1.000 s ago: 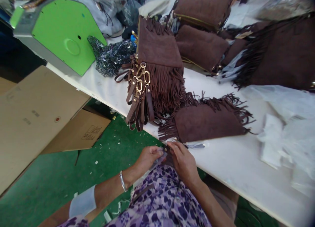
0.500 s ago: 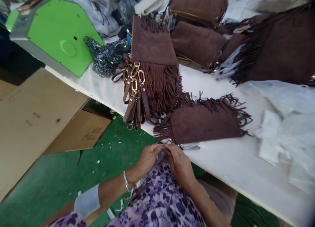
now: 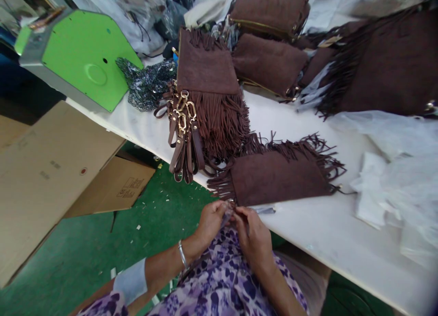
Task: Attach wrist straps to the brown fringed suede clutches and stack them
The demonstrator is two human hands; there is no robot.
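My left hand [image 3: 209, 222] is closed in a pinch on a crumpled piece of clear plastic [image 3: 226, 217] at the table's front edge. Beside it, my right hand [image 3: 256, 236] has its thumb and fingers pressed together at the same spot; what lies between them is too small to make out. Just beyond both hands lies a flat brown fringed bag [image 3: 280, 176], its near edge along the table edge. A small wrapped piece [image 3: 265, 211] pokes out beside my right fingers.
Left of the bag, brown wrist straps with gold clasps [image 3: 185, 124] hang over the edge by stacked fringed bags [image 3: 208, 69]. Farther left stand a green machine [image 3: 85, 60] and a cardboard box [image 3: 51, 183]. More brown bags [image 3: 270, 62] and white plastic sheets [image 3: 404, 183] lie right.
My fingers have shifted on the plastic, which is now bunched between them; the right hand is more curled. The view has moved slightly.
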